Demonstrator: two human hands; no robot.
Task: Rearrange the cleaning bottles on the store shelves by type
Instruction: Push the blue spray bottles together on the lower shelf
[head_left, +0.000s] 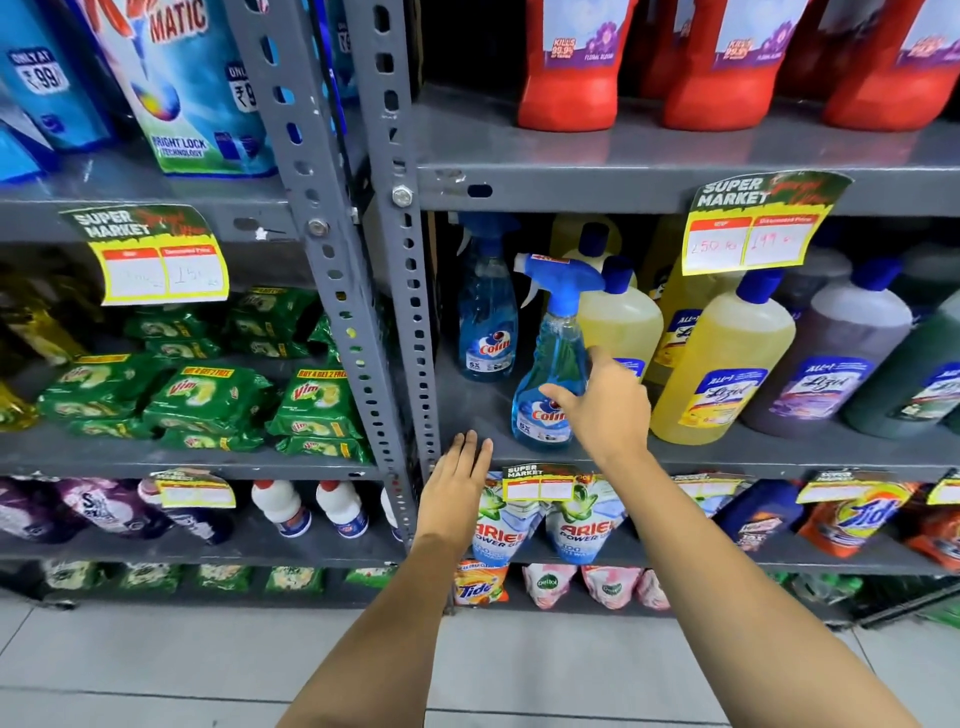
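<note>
Front spray bottle (545, 364) stands just beside open right hand (602, 405).

Two blue Colin spray bottles stand on the middle right shelf, one at the back (485, 312) and one at the front (551, 364). Beside them stand four yellow bottles in view, among them a front one (719, 364) and one just behind the sprayer (621, 317), then one purple bottle (831, 364) and one dark green bottle (909, 384). Three red jugs (569, 62) line the shelf above. Below, two Ariel pouches (540, 519) hang side by side. Two white bottles with red caps (311, 509) show fully on the lower left shelf. Two bare hands, left (457, 478) and right (608, 410), reach in.
</note>
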